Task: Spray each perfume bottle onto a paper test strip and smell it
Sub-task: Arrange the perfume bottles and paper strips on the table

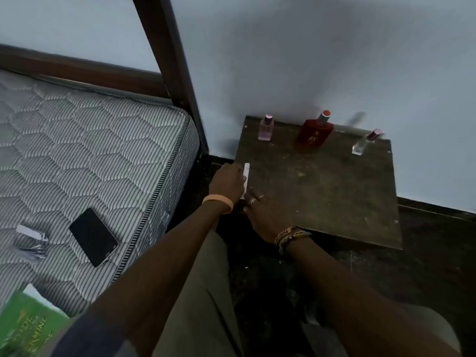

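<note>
Currently in view, head camera: a dark, scuffed worktop point(322, 197) set against a pale wall point(334, 60), with a mattress point(90, 150) to its left.
Task items, bottles: three stand along the worktop's far edge, well apart from one another: a pink bottle point(266, 128) at the left, a red bottle point(315, 134) in the middle and a clear bottle point(363, 143) at the right. None is in a hand. Each has a top fitted; whether these are caps over the sprayers cannot be told.
Task item, strip: a white paper test strip point(246, 176) is at the worktop's near-left edge, between the two hands and well short of the bottles.
Hands, left: the left hand point(228, 180) is closed about the strip, with the back of the hand to the camera.
Hands, right: the right hand point(262, 212) lies palm down at the worktop's edge, its ringed fingers reaching the strip's lower end. Whether they pinch the strip or only touch it cannot be told.
Other items: a phone point(93, 237) and a green box point(25, 328) lie on the mattress.
Stage, judged: the strip is being readied and no spraying has begun.
Risk, strip: thin paper held by two hands may crease or tear if they pull against each other.
Risk, reach: the tall, narrow clear bottle looks easiest to topple, should a forearm sweep along the far row.
Risk, spray: a nozzle facing the wrong way would wet the fingers or worktop instead of the paper.
Risk, mixing: using one strip for all three bottles would muddle the scents.
</note>
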{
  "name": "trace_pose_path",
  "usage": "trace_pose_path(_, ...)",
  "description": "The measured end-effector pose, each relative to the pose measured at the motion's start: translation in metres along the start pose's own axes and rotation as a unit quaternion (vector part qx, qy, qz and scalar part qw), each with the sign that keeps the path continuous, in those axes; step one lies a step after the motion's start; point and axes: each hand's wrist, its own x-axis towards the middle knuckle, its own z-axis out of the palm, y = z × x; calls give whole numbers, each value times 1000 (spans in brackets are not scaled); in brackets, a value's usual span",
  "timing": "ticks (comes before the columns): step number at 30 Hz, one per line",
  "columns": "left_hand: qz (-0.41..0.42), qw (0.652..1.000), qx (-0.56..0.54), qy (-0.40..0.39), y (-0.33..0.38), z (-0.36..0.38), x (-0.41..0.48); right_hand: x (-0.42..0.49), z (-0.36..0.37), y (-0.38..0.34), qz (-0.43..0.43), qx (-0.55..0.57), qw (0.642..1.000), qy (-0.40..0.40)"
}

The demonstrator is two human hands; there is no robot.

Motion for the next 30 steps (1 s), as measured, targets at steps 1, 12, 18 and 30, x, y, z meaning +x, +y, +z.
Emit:
trace_pose_path(1, 5, 1000, -4, -7, -1, 3, 6, 7, 3, 0, 0, 2, 1000, -6)
trace_pose_path(12, -44, 998, -14, -40, -12, 28, 45, 41, 13, 19, -37, -8, 999, 5)
trace_pose_path(18, -90, 986, -137, -13, -10, 20, 47, 42, 16, 24, 78, 162, 981, 68)
trace_pose_path(30, -168, 836, -512, -107, 41, -25, 8, -2, -43, 55, 291, 457, 822, 175)
